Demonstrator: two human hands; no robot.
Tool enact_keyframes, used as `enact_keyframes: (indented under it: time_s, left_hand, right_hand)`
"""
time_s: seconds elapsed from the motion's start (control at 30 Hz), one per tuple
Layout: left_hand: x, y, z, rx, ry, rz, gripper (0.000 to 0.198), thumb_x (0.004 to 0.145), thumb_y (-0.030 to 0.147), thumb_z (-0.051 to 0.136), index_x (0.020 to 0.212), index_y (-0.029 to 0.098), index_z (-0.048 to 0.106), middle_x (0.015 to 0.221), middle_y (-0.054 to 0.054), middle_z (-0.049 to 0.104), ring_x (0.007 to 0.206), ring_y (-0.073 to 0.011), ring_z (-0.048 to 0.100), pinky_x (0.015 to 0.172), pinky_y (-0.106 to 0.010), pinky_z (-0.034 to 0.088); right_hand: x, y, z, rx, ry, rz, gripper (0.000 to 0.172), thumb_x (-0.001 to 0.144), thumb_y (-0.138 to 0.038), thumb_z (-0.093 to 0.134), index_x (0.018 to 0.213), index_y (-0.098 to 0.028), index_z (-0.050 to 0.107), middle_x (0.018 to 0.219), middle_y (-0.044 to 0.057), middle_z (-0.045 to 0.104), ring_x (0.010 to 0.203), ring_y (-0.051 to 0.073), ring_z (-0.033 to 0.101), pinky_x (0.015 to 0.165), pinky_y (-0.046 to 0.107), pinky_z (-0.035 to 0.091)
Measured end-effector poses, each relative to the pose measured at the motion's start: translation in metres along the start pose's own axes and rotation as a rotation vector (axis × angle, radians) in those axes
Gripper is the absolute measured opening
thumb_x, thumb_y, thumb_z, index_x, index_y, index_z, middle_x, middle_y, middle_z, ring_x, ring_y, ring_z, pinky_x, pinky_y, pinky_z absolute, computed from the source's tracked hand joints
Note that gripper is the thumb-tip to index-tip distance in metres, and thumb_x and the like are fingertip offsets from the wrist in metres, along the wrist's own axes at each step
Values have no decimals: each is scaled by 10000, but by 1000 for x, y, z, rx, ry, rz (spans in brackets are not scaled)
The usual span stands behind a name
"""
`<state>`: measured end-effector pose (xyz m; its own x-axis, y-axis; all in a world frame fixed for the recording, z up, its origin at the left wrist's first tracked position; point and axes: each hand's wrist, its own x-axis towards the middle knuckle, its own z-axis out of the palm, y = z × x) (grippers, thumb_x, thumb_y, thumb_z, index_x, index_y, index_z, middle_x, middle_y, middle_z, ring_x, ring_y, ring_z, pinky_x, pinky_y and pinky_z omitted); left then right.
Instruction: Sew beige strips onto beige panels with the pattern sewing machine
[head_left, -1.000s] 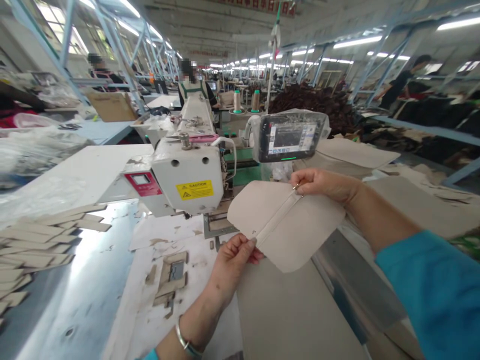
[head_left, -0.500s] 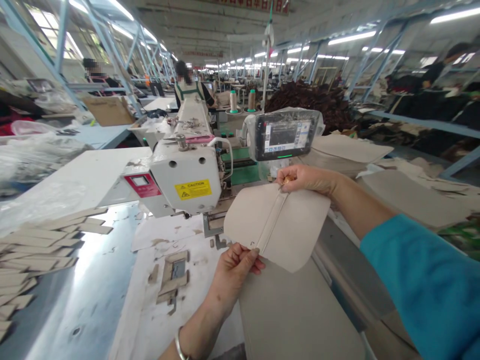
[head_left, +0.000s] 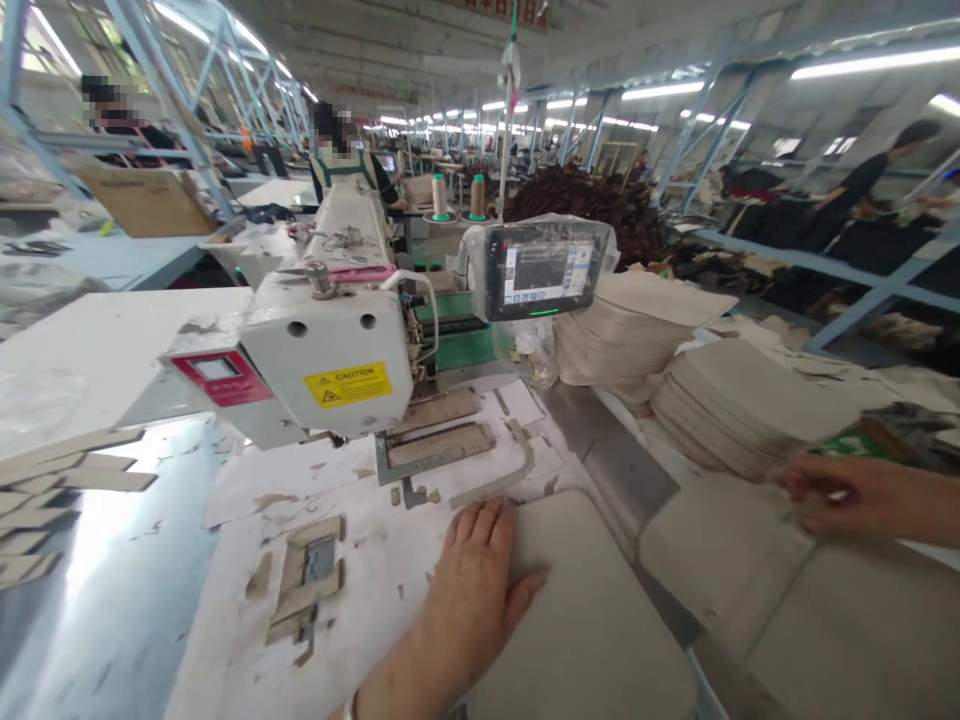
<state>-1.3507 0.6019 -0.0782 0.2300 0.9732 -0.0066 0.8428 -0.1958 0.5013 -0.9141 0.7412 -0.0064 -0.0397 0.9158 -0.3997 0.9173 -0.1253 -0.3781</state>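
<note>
My left hand lies flat, fingers stretched out, on the left edge of a large beige panel in front of the sewing machine. My right hand is far out to the right, blurred, at the edge of a beige piece lying beside the stacks. Whether its fingers hold anything cannot be made out. A metal clamp frame sits under the machine head, just beyond my left fingertips.
A control screen wrapped in plastic stands right of the machine. Two stacks of beige panels lie at the right. Beige strips are spread at the left. Thread cones and other workers are behind.
The zippered beige piece held up by both hands is gone from the air. My left hand dropped flat onto the large panel; my right hand swung far right towards the stacks.
</note>
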Motion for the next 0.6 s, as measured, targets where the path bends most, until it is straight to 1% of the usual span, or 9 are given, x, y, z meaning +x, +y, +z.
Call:
enact_keyframes:
  time_s: [0.07,0.13,0.2,0.27,0.33,0.4,0.5,0.57,0.6]
  left_hand:
    - [1,1,5,81,-8,-4,654,856,395,642,1376,40,465,1397,-227,531,1305,-388,466,1117,-605,379]
    - [3,2,7,123,5,-8,692,841,423,665,1368,26,458,1364,-232,549,1274,-385,494,1105,-582,402]
    - [4,2,7,134,32,-1,663,822,419,695,1336,59,483,1323,-205,576,1230,-371,525,1077,-565,435]
    - [4,1,6,120,64,13,571,809,380,718,1272,111,520,1256,-158,612,1172,-343,553,1035,-553,469]
    - [3,-1,5,96,108,45,444,801,319,729,1170,144,554,1186,-123,630,1110,-314,568,993,-537,497]
    - [-1,-3,6,97,178,112,278,826,234,692,1064,160,569,1188,-114,623,1122,-298,551,997,-514,495]
    - [-7,-6,8,149,227,252,72,885,122,562,940,167,568,1138,-104,648,1089,-267,567,982,-458,503]
    - [-10,-7,8,170,159,238,82,895,99,512,884,167,557,970,-90,679,937,-244,619,877,-414,544]
    - [-10,-7,7,152,119,178,83,898,107,501,873,169,550,882,-79,679,852,-234,633,812,-394,557]
  right_hand:
    - [-8,27,10,-36,115,40,422,397,-534,825,716,-309,664,906,192,689,787,269,647,812,433,453]
    - [-12,17,33,71,138,-19,436,502,-556,783,875,-351,687,1091,178,686,905,282,661,897,436,454]
    - [-16,-23,68,205,60,-127,404,648,-557,711,1011,-382,673,1193,133,668,1000,281,653,914,429,484]
    - [-20,-72,108,205,12,-275,436,735,-531,674,1138,-371,628,1262,121,630,1062,293,631,889,444,522]
    - [-26,-111,145,159,28,-454,475,763,-497,658,1194,-303,608,1284,135,601,1141,323,597,935,484,522]
    - [-33,-132,174,116,138,-574,510,793,-440,642,1262,-252,565,1315,140,572,1231,335,541,1039,523,469]
    - [-43,-135,194,118,321,-668,434,841,-389,611,1250,-260,545,1395,124,522,1325,331,465,1133,552,373]
    - [-47,-130,195,201,284,-663,292,858,-403,593,1125,-285,581,1324,106,589,1245,328,544,1084,536,431]
    - [-47,-127,193,263,191,-626,233,869,-421,575,1064,-294,589,1228,97,647,1149,321,609,1023,521,485]
